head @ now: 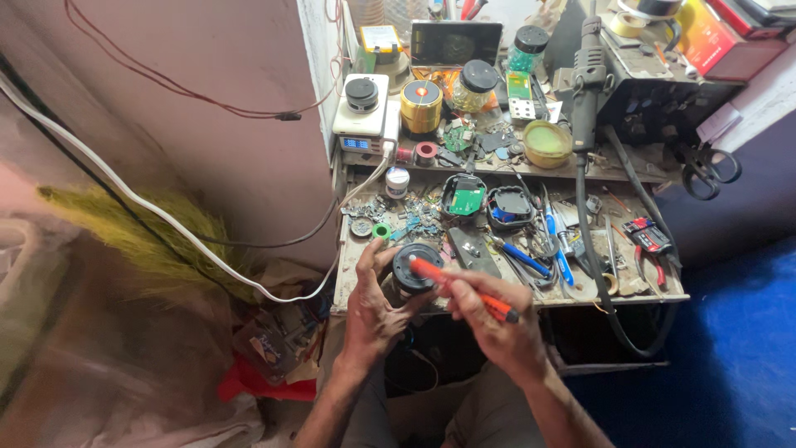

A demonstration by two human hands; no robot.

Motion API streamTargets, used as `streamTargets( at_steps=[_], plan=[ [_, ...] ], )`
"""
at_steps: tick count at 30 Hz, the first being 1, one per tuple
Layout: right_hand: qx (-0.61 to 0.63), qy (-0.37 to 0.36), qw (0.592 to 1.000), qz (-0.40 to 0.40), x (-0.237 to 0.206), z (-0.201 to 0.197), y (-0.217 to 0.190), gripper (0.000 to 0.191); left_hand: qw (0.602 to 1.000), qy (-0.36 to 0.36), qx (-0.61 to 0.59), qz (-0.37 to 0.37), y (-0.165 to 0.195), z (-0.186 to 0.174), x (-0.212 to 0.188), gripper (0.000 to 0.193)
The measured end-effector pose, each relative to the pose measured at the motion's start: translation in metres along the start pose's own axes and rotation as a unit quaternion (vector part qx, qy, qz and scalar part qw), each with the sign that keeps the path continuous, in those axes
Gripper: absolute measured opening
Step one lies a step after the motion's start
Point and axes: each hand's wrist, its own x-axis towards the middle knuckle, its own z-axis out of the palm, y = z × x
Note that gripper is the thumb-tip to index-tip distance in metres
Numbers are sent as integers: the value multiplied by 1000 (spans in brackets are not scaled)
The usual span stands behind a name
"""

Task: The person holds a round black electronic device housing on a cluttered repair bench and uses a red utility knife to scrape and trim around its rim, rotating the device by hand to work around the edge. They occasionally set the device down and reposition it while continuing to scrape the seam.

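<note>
My left hand [371,309] grips a round black speaker part [412,264] just in front of the workbench's near edge. In my right hand [491,325] is an orange-handled screwdriver [461,288], its tip resting against the top of the black part. Both hands hover over my lap, close together.
The small wooden workbench [352,278] is crowded with circuit boards, an opened black case with a green board [464,197], blue pens [527,258], pliers [649,241] and tweezers. A raised shelf holds a gold speaker [421,105], a yellow tin [547,143], jars and a hot-air gun [587,79]. White cable [149,207] crosses the left wall.
</note>
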Motion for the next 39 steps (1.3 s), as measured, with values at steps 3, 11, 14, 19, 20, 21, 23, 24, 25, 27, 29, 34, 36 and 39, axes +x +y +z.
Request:
streamTargets(
  at_steps=[3,11,14,19,20,21,23,24,25,27,29,34,36,39],
  plan=[
    [-3,-5,1000,29,1,-1,-1,29,1000,0,4,6,0,0,0,104],
    [16,7,1000,12,0,0,-3,28,1000,-4,-11,10,0,-1,0,103],
    [3,-2,1000,15,-1,2,-2,28,1000,-6,-4,-8,1,-1,0,104],
    [39,19,999,16,1,2,0,28,1000,-2,-17,1,1,1,0,102],
    [29,8,999,15,1,2,1,28,1000,1,-18,0,1,1,0,102],
    [19,-3,1000,15,1,1,1,28,1000,0,-12,-2,1,0,0,102],
    [28,-14,999,16,1,0,1,28,1000,-5,-3,-4,1,-1,0,102],
    [31,-17,999,16,1,-1,2,28,1000,-4,-5,-2,1,-1,0,103],
    [40,-2,999,26,2,-1,2,28,1000,-2,-8,2,1,0,0,103],
    [57,24,997,43,2,-1,1,29,1000,-3,-12,0,0,0,1,103],
    [22,-11,999,22,0,0,0,28,1000,-9,-13,-16,1,-1,0,102],
    [16,24,1000,-6,1,1,-2,27,1000,-5,-10,-7,2,0,0,103],
    [-10,12,1000,-4,0,1,-2,27,1000,-4,-13,-11,1,-1,0,103],
    [-1,6,1000,1,0,0,-2,26,1000,-11,-17,-14,0,0,-1,102]
  ],
)
